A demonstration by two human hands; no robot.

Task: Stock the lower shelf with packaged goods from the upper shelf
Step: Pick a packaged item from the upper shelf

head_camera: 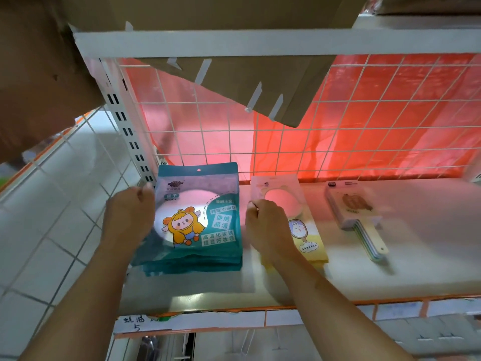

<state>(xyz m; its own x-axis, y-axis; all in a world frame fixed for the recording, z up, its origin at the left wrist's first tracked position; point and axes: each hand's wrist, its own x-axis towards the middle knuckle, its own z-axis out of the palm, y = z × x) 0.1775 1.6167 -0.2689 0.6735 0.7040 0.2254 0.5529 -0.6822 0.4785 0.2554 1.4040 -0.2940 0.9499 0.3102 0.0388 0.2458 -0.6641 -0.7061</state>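
A stack of teal mirror packs (205, 220) with a cartoon figure lies at the left end of the white shelf (364, 277). My left hand (127, 212) has its fingers curled around the stack's left edge. My right hand (265, 225) sits just right of the teal stack with its fingers curled. It lies over the left side of a pink and yellow hand-mirror pack (307, 230), and I see nothing held in it. Further right lies a stack of packed brushes (354, 207) with handles pointing toward me.
A white wire grid (338, 142) with red plastic sheet behind it backs the shelf. Another shelf (260, 43) overhangs above, with brown cardboard (234, 74) sagging under it. A slotted upright (127, 131) and a wire side panel stand at left. Label strips (182, 321) run along the front edge.
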